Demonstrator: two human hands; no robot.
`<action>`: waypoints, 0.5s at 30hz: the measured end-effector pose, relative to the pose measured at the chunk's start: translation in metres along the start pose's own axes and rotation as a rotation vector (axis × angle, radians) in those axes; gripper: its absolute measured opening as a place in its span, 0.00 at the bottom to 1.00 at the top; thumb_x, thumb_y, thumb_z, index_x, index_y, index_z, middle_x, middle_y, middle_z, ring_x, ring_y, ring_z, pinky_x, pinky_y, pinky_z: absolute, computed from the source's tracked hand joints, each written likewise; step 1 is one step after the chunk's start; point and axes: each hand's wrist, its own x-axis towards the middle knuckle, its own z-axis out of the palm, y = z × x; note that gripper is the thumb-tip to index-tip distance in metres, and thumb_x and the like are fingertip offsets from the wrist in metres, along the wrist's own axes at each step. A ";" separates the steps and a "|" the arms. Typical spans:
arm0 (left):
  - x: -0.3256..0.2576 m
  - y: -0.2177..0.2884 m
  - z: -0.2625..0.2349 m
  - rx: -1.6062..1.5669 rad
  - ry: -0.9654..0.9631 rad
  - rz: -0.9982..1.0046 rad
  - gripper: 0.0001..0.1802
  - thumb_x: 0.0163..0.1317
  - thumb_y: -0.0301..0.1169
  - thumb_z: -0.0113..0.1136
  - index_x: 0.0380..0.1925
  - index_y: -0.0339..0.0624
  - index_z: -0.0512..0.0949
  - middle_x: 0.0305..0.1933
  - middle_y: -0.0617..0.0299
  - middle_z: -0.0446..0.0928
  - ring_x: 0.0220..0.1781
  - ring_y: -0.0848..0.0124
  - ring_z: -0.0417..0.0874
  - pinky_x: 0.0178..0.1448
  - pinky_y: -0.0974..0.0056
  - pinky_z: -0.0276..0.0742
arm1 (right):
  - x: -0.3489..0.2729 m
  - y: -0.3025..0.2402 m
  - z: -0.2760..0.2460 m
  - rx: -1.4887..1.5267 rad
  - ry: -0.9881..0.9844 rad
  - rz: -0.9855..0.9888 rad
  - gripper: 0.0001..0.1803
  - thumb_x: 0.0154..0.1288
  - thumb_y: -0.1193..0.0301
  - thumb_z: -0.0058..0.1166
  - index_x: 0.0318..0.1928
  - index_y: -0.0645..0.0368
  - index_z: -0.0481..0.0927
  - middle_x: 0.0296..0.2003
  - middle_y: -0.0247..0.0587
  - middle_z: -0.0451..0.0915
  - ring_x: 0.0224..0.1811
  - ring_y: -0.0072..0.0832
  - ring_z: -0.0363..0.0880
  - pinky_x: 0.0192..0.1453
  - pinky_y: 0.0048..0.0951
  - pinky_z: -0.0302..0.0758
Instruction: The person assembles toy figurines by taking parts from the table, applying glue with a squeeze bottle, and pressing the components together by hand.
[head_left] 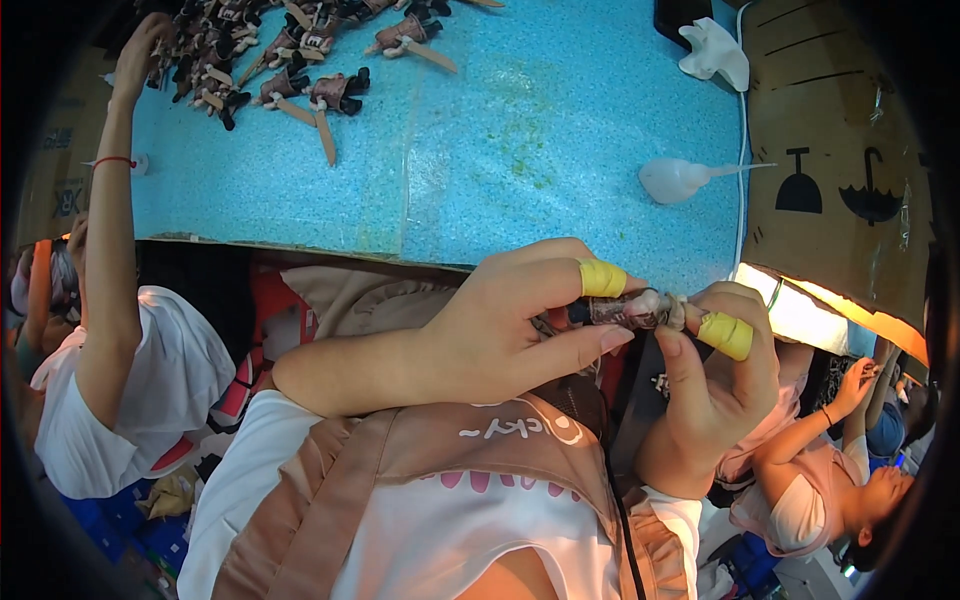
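My left hand and my right hand meet over the near edge of the table, both closed on one small figurine. The figurine lies sideways, dark at the left end and pale toward the right. My left thumb and index finger pinch its dark end, while my right thumb and index finger grip the paler end. Yellow tape wraps a finger of each hand. Parts of the figurine are hidden behind my fingers.
A blue table bears a pile of similar figurines with flat wooden pieces at the far left. Further right are a squeeze bottle with a thin nozzle, a white object and a cardboard box. A co-worker's hand reaches the pile.
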 end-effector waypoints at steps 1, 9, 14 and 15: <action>0.000 -0.001 0.001 -0.001 0.018 0.023 0.18 0.47 0.26 0.62 0.40 0.33 0.74 0.29 0.56 0.74 0.29 0.66 0.74 0.33 0.68 0.68 | 0.001 -0.003 0.000 -0.047 -0.026 -0.020 0.14 0.40 0.80 0.63 0.29 0.62 0.73 0.27 0.40 0.75 0.28 0.32 0.71 0.31 0.28 0.68; 0.004 -0.001 -0.002 0.060 0.034 0.032 0.19 0.47 0.26 0.62 0.42 0.34 0.75 0.29 0.58 0.74 0.29 0.67 0.73 0.31 0.68 0.67 | -0.001 -0.003 0.005 -0.280 -0.027 -0.178 0.14 0.40 0.78 0.63 0.30 0.59 0.74 0.30 0.37 0.74 0.28 0.31 0.71 0.34 0.29 0.65; 0.008 -0.002 -0.004 0.061 -0.007 0.065 0.19 0.49 0.25 0.59 0.43 0.32 0.73 0.35 0.55 0.74 0.33 0.67 0.74 0.38 0.69 0.69 | -0.004 -0.002 0.008 -0.408 0.060 -0.200 0.14 0.40 0.75 0.65 0.31 0.52 0.78 0.33 0.34 0.71 0.37 0.35 0.70 0.35 0.29 0.65; 0.007 -0.001 -0.003 0.064 -0.006 0.060 0.19 0.49 0.25 0.59 0.43 0.32 0.73 0.35 0.55 0.74 0.33 0.67 0.74 0.38 0.69 0.69 | -0.005 -0.003 0.012 -0.404 0.060 -0.198 0.14 0.40 0.75 0.65 0.31 0.52 0.78 0.33 0.34 0.71 0.37 0.35 0.70 0.35 0.29 0.65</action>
